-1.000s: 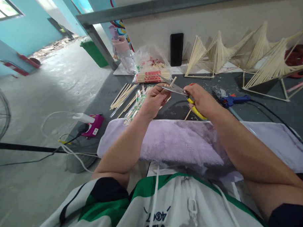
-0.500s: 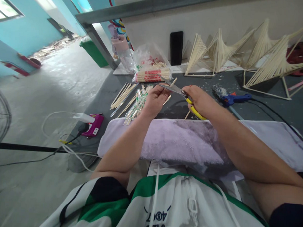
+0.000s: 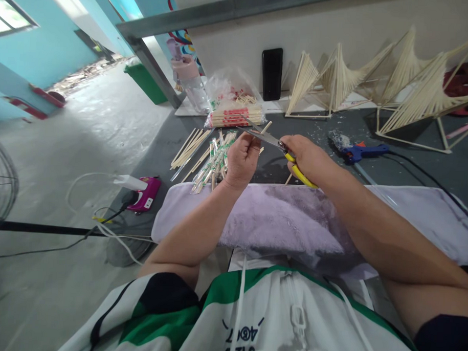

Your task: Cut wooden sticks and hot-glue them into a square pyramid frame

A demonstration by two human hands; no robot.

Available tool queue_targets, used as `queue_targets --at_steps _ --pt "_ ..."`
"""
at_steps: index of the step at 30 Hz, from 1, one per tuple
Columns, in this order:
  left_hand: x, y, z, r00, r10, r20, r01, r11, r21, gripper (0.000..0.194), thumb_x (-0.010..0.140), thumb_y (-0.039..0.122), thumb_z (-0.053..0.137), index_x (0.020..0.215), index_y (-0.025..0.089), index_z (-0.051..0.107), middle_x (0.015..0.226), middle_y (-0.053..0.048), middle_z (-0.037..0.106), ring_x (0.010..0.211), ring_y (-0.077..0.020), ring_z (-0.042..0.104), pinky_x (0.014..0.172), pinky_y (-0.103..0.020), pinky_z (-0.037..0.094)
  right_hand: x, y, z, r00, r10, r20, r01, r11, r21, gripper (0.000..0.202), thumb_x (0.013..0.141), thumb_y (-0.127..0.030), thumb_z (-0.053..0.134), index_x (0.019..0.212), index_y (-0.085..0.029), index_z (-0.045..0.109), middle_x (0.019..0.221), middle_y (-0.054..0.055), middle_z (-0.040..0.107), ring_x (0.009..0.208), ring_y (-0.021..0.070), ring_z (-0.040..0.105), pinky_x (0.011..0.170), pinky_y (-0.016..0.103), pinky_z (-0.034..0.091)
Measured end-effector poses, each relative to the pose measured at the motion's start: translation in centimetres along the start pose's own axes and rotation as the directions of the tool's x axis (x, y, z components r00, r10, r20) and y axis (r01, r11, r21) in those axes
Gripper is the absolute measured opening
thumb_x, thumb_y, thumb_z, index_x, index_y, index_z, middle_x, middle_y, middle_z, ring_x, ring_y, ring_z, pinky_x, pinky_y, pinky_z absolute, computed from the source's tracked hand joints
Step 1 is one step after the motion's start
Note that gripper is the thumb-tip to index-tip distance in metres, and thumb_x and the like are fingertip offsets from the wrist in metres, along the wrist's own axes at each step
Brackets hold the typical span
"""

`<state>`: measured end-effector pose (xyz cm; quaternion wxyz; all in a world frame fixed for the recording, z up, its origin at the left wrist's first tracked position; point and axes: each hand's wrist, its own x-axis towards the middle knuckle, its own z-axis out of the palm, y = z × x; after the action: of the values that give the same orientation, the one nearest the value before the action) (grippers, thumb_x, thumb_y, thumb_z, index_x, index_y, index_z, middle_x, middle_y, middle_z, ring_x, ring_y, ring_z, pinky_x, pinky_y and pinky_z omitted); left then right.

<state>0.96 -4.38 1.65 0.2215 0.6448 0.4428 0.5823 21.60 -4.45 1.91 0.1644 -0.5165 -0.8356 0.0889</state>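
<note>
My left hand (image 3: pixel 243 159) is closed around a thin wooden stick (image 3: pixel 267 127), whose upper end sticks out past the fingers. My right hand (image 3: pixel 303 153) grips yellow-handled scissors (image 3: pixel 303 176). Their blades are parted and cross the stick right above my left fingers; whether both edges touch it I cannot tell. Beside my left hand lies a pile of chopsticks in clear wrappers with green print (image 3: pixel 215 164). Loose bare sticks (image 3: pixel 189 147) lie left of that pile. Part of another stick shows under my right hand.
Behind my hands is a plastic bag of sticks (image 3: pixel 236 115), with a bottle (image 3: pixel 191 82) and upright phone (image 3: pixel 272 74). Stick frames (image 3: pixel 344 82) stand at the back right. A blue glue gun (image 3: pixel 363 153) trails a cord. A lilac cloth (image 3: pixel 271 218) covers the front edge; a magenta power adapter (image 3: pixel 147 193) sits left.
My left hand has turned and curled tighter around the stick. The scissors and my right hand have shifted slightly left, and the stick's exposed end has moved a little left with them.
</note>
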Motion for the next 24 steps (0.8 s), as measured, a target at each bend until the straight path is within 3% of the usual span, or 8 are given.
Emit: queue_targets --at_steps 4,8,13,19,22,24 --pt "0.2 -0.6 0.1 0.998 0.061 -0.013 -0.06 0.997 0.053 0.025 0.098 0.015 0.067 0.075 0.022 0.059 0.074 0.002 0.057 0.072 -0.014 0.051 0.076 -0.027 0.044 0.0 -0.4 0.1 1.0 0.014 -0.016 -0.015 0.997 -0.08 0.055 0.077 -0.01 0.06 0.131 -0.02 0.064 0.119 0.012 0.072 0.111 0.0302 0.065 0.088 0.035 0.048" --pt "0.6 -2.0 0.3 0.992 0.124 -0.019 -0.122 0.988 0.094 0.032 0.096 0.015 0.066 0.07 0.021 0.05 0.069 0.002 0.053 0.068 -0.0132 0.048 0.07 -0.027 0.041 -0.1 -0.9 -0.2 0.999 0.046 -0.019 -0.048 0.994 -0.094 0.049 0.076 -0.011 0.061 0.123 -0.023 0.065 0.105 0.006 0.073 0.087 0.0231 0.063 0.072 0.03 0.038" --pt "0.9 -2.5 0.1 0.982 0.186 0.015 -0.187 0.979 0.081 0.026 0.096 0.019 0.066 0.073 0.021 0.053 0.072 0.002 0.057 0.069 -0.0127 0.051 0.069 -0.027 0.043 -0.2 -0.8 -0.5 0.998 0.064 -0.01 -0.064 0.995 -0.071 0.045 0.074 -0.01 0.062 0.117 -0.024 0.065 0.098 0.004 0.073 0.076 0.02 0.059 0.067 0.029 0.032" --pt "0.9 -1.0 -0.3 0.99 0.1 0.096 -0.087 0.987 -0.138 0.015 0.088 0.02 0.071 0.076 0.02 0.063 0.072 0.002 0.059 0.073 -0.0125 0.053 0.073 -0.026 0.047 -0.4 0.5 0.0 0.994 -0.046 -0.1 0.039 0.996 -0.078 0.048 0.077 -0.009 0.063 0.122 -0.025 0.065 0.122 0.009 0.075 0.11 0.0272 0.068 0.08 0.032 0.044" --pt "1.0 -0.7 -0.2 0.986 0.007 0.166 0.047 0.946 -0.32 0.022 0.084 0.025 0.075 0.07 0.02 0.06 0.067 0.002 0.053 0.063 -0.0104 0.047 0.062 -0.023 0.04 -0.5 0.9 0.3 0.992 -0.066 -0.111 0.06 0.997 -0.052 0.053 0.078 -0.009 0.064 0.128 -0.025 0.065 0.131 0.01 0.074 0.122 0.0293 0.067 0.09 0.035 0.049" --pt "1.1 -0.4 -0.4 0.959 -0.081 0.273 0.187 0.901 -0.39 0.027 0.084 0.031 0.078 0.069 0.02 0.06 0.061 0.003 0.047 0.055 -0.0083 0.038 0.053 -0.022 0.031 -0.5 1.2 0.5 0.99 -0.078 -0.12 0.072 0.996 -0.055 0.055 0.078 -0.009 0.064 0.131 -0.024 0.065 0.135 0.011 0.073 0.126 0.03 0.066 0.094 0.037 0.05"
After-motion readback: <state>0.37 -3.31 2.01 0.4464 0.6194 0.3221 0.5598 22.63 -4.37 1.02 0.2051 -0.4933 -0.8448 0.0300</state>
